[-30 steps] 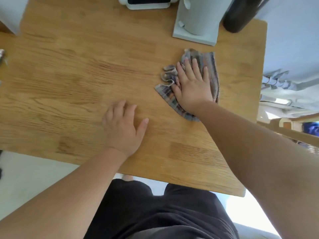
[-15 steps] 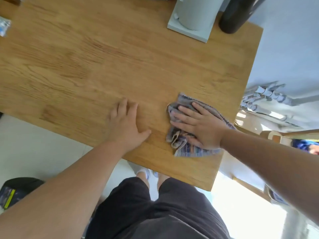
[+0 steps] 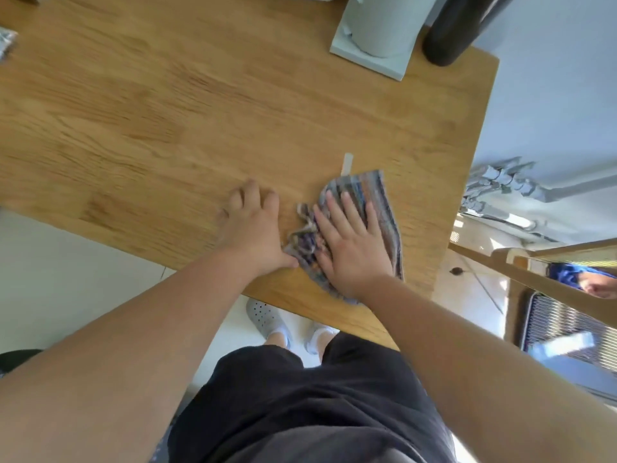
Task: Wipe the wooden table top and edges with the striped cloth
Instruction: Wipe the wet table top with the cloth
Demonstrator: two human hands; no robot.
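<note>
Your right grip lies flat, released and grasping nothing, with fingers straight and slightly spread, pressing down on the striped cloth. The cloth is crumpled under your palm. It bunches into folds at its left side and lies smoother toward the right, and a pale tab sticks out from its far edge. Your left grip is also released. It rests palm-down on bare wood just beside the cloth, and its thumb reaches to the bunched folds. Both sit on the wooden counter, near its front right corner, and the near end of the cloth comes close to the front edge. Well apart from them, at the far side of the counter, a pale grey stand with a square base stands next to a dark bottle. Something blurred sits at the far left edge, too smeared to tell what it is. Below the counter edge you can see your dark shorts and grey perforated slippers on a light floor.
</note>
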